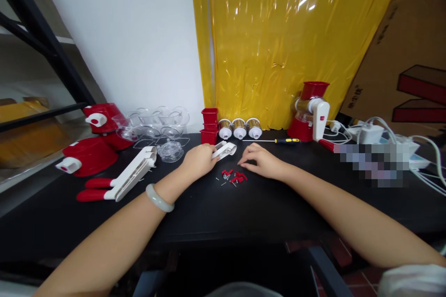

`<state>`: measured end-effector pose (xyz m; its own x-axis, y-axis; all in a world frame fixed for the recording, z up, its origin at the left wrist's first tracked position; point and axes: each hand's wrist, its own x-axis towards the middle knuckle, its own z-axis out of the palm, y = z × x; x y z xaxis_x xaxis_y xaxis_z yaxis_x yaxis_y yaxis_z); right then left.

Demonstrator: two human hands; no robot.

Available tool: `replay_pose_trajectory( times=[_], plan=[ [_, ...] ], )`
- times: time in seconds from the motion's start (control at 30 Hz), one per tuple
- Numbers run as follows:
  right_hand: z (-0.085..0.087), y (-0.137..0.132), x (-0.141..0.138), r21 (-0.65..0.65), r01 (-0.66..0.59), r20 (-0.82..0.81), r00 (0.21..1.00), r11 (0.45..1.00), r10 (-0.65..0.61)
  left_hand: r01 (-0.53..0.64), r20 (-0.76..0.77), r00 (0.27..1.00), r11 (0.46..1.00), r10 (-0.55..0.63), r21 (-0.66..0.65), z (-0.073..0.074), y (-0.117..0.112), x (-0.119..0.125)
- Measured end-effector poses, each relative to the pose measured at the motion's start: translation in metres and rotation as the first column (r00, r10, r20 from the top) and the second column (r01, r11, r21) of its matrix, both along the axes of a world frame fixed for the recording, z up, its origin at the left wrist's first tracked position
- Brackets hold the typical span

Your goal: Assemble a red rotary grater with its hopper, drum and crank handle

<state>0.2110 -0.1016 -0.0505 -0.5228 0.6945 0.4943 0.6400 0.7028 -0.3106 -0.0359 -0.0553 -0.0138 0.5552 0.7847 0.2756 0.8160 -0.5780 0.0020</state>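
Note:
My left hand (pixel 201 161) is closed around a white crank handle (pixel 228 149), whose rounded end sticks out to the right. To its right, my right hand (pixel 261 161) hovers low over the table with thumb and fingertips pinched together; whatever is between them is too small to make out. Between and just below the hands lie several small red plastic parts (pixel 239 177) and several small metal screws (pixel 226 177). A yellow and black screwdriver (pixel 287 141) lies behind my right hand. Three metal drum graters (pixel 239 128) with white ends stand in a row beyond.
Stacked red hoppers (pixel 209 125) stand beside the drums. At left are red bases (pixel 91 157), clear plastic parts (pixel 170 151) and white handles with red grips (pixel 134 174). An assembled red-and-white rotary grater (pixel 310 111) stands at right, near white cables and chargers (pixel 371 134) on the black table (pixel 244 218).

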Motion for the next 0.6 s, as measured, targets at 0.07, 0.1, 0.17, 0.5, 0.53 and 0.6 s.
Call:
replay_pose_trajectory(
  times=[0.07, 0.1, 0.17, 0.5, 0.53, 0.6],
  plan=[
    [-0.002, -0.001, -0.005, -0.024, -0.036, 0.012, 0.999, 0.999, 0.036, -0.011, 0.010, 1.000, 1.000, 0.011, 0.001, -0.003, 0.000, 0.001],
    [-0.004, -0.001, -0.008, -0.034, -0.048, 0.019, 0.999, 0.998, 0.049, -0.018, 0.019, 1.000, 1.000, 0.018, -0.008, -0.004, 0.000, 0.001],
    [-0.006, 0.000, -0.011, -0.045, -0.056, 0.029, 0.998, 0.997, 0.058, -0.024, 0.033, 0.999, 0.999, 0.025, -0.034, -0.005, 0.001, 0.001],
    [-0.005, 0.002, -0.022, -0.013, -0.033, 0.077, 0.996, 0.999, 0.033, 0.039, 0.039, 0.999, 0.998, -0.037, -0.044, -0.010, 0.005, 0.003],
    [-0.005, 0.001, -0.022, -0.013, -0.028, 0.085, 0.996, 1.000, 0.029, 0.042, 0.047, 0.998, 0.998, -0.040, -0.045, -0.011, 0.005, 0.003],
    [-0.003, 0.001, -0.022, -0.007, -0.017, 0.093, 0.996, 1.000, 0.018, 0.050, 0.058, 0.997, 0.998, -0.048, -0.048, -0.012, 0.006, 0.003]
  ],
)
